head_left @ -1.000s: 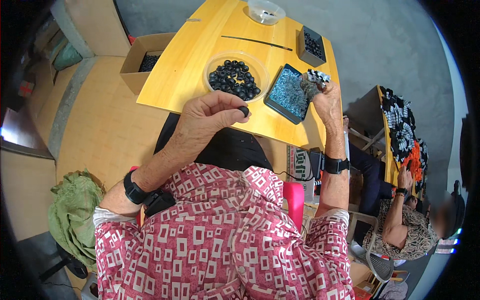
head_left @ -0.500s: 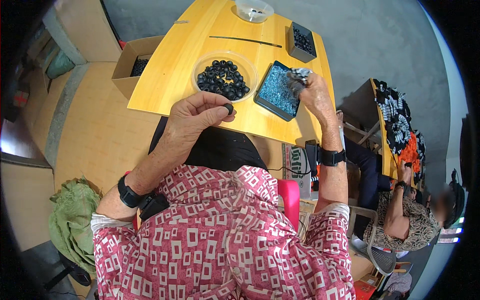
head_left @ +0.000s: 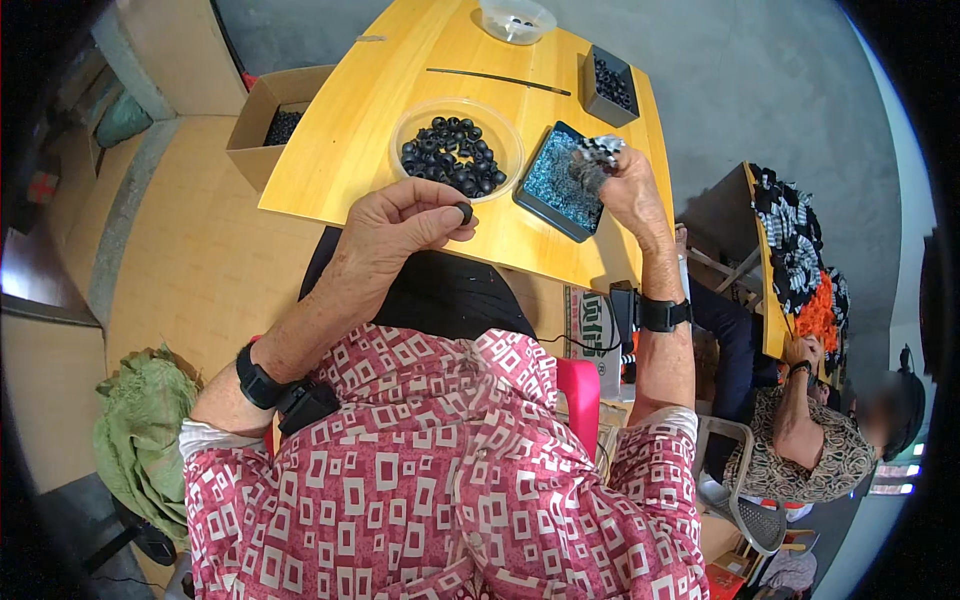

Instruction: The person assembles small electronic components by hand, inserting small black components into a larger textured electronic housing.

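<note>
My left hand (head_left: 408,226) is closed at the table's near edge, with a round black bead (head_left: 464,212) pinched between thumb and fingertips. Just beyond it stands a clear round tub (head_left: 404,122) of loose black beads (head_left: 452,150). To its right is a dark rectangular tray (head_left: 548,222) filled with tiny glittering blue pieces (head_left: 556,178). My right hand (head_left: 634,194) grips a black-and-white bundle (head_left: 600,150) with a grey fuzzy part, held over the tray's right side. Whether the bundle touches the blue pieces I cannot tell.
A thin dark rod (head_left: 498,80) lies across the yellow table (head_left: 340,140). A grey box of beads (head_left: 610,86) and a clear bowl (head_left: 517,20) stand at the back. A cardboard box (head_left: 250,130) is at left. Another person (head_left: 800,440) works at a side table on the right.
The view has shifted slightly. My left hand still pinches the bead, and my right hand keeps its grip on the bundle over the tray.
</note>
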`<state>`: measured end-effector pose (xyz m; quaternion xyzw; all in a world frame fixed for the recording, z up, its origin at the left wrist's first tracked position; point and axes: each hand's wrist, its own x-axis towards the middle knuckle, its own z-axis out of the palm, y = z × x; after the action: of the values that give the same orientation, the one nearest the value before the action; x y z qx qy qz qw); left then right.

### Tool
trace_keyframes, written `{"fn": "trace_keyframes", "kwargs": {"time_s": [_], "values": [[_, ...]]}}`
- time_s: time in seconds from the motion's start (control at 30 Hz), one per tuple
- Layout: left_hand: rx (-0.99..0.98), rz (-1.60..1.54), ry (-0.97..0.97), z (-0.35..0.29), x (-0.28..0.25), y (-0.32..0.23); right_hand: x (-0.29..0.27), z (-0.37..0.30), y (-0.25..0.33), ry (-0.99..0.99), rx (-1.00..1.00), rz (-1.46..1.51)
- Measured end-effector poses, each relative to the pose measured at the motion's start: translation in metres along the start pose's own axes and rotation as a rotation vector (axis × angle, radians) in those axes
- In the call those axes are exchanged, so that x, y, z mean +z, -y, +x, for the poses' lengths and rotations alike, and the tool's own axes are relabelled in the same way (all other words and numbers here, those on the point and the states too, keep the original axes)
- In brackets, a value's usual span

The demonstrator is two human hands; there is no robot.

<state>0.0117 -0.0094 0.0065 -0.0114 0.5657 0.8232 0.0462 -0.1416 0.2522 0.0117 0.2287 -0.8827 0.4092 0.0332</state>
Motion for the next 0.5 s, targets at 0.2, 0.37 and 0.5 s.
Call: {"fn": "trace_keyframes", "kwargs": {"time_s": [0.2,0.37,0.5], "values": [[-0.02,-0.067,-0.007,-0.0004,-0.0003,-0.0002,-0.0054,-0.0025,0.009,-0.001,0.002,0.091],[-0.047,-0.056,-0.014,0.0005,-0.0002,-0.0024,-0.0017,-0.0043,0.0068,-0.032,0.032,0.25],[-0.067,-0.049,-0.024,0.001,-0.0016,-0.0015,-0.0003,-0.0031,0.002,-0.006,0.033,0.259]]}}
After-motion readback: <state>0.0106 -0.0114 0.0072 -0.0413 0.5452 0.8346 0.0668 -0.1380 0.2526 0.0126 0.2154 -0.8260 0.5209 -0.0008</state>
